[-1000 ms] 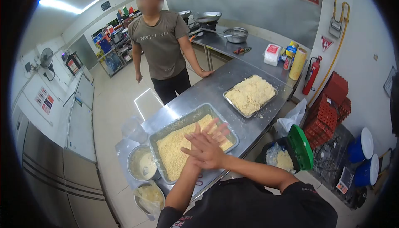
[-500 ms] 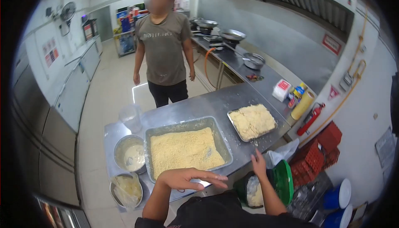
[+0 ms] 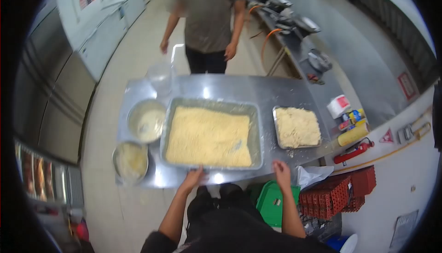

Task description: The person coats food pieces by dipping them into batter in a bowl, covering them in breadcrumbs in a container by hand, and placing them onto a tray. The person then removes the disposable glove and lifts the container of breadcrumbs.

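A grey rectangular tub (image 3: 258, 138) holds pale yellow crumbs or flour (image 3: 207, 135). At its front rim is my left hand (image 3: 195, 178), fingers reaching to the edge and somewhat blurred; whether they touch the rim I cannot tell. My right hand (image 3: 282, 173) hovers by the table's front edge, loosely open with fingers slightly bent and nothing in it. Just beyond it sits a metal tray (image 3: 294, 147) heaped with pale crumb-coated pieces (image 3: 298, 126). Left of the tub stand a metal pot (image 3: 133, 119) with whitish liquid and a metal bowl (image 3: 146, 161) with something pale yellow.
Across the steel table (image 3: 235, 85) stands a person (image 3: 212, 18). A clear container (image 3: 159, 79) is at the back left. Below right are a green lid (image 3: 271, 202), red crates (image 3: 329, 197) and a plastic bag (image 3: 313, 175). A side counter carries pans (image 3: 317, 59).
My view has tilted down. My left hand has drawn back from over the tub's front to its rim. The green lid now lies over the bin that showed open before.
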`<state>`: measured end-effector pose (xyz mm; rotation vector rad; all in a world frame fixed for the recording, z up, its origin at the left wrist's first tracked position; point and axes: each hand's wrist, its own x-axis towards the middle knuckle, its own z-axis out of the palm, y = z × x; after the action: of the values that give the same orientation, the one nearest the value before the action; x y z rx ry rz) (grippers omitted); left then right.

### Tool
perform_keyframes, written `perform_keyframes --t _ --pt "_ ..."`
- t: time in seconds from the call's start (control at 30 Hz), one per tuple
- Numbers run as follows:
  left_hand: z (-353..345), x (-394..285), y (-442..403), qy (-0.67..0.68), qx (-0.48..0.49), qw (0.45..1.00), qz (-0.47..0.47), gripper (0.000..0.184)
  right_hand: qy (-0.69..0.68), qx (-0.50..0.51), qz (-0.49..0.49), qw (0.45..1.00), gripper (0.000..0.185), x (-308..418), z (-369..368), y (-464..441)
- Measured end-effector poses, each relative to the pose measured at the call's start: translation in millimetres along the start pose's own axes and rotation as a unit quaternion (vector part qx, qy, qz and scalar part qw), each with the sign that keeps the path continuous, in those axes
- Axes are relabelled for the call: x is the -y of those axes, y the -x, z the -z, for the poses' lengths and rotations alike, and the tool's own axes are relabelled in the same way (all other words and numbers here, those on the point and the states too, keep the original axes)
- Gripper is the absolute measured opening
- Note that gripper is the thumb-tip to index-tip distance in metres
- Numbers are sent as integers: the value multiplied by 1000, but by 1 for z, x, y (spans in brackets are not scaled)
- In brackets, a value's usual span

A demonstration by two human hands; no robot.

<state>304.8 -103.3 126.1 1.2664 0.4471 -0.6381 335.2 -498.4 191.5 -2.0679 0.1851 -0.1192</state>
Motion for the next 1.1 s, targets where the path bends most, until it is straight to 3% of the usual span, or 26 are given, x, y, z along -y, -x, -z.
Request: perform_keyframes --t 0.07,0.1,0.13,0.23,0.27,0.37,0.4,0.5,0.6,0.67,0.73,0.8,0.9,0.97,1.07,1.1 --pt "-28 -19 7 254 -38 966 11 88 12 35 18 999 31 -9 -7 -43" --pt "-40 -23 4 311 -82 947 12 88 -7 46 -4 999 33 -18 -15 -60" --pt "-50 -33 6 349 -95 932 -1 74 -29 52 -20 998 35 -23 -26 -80" --pt "-68 -25 -21 409 -161 896 -58 57 -68 84 -45 993 42 1 -50 -112" --pt "-61 -18 -31 427 -160 889 -36 50 -75 98 -54 991 44 7 -54 -112" --pt "-52 -7 -41 416 -158 894 -55 50 -22 74 -21 997 41 -16 -73 -127" --pt "-58 -16 -35 405 -179 895 -49 48 -45 135 -27 989 33 -44 -79 -140" --pt "-59 -17 -33 387 -135 910 -68 45 -103 184 -51 976 26 -34 -74 -145" --pt "-58 9 -38 389 -127 910 -62 43 -91 179 -48 978 25 -50 -77 -146" --pt "-80 18 -22 364 -142 918 -65 42 -109 105 14 988 24 -13 -36 -107" --pt "-134 37 5 454 -128 879 -73 44 -96 49 21 994 23 -25 9 -77" --pt "-183 55 38 396 -147 903 -75 44 -186 46 -65 979 24 -31 61 -39" --pt "-184 79 84 431 -131 892 -20 39 -84 58 -25 994 21 -29 84 1" --pt "-169 106 115 471 -88 877 -47 31 -7 76 27 997 21 -41 60 35" --pt "-177 138 172 456 -87 882 -86 30 -83 74 25 993 24 -41 83 106" --pt "-197 143 190 441 -105 888 -77 32 -157 87 -36 983 27 -42 98 131"
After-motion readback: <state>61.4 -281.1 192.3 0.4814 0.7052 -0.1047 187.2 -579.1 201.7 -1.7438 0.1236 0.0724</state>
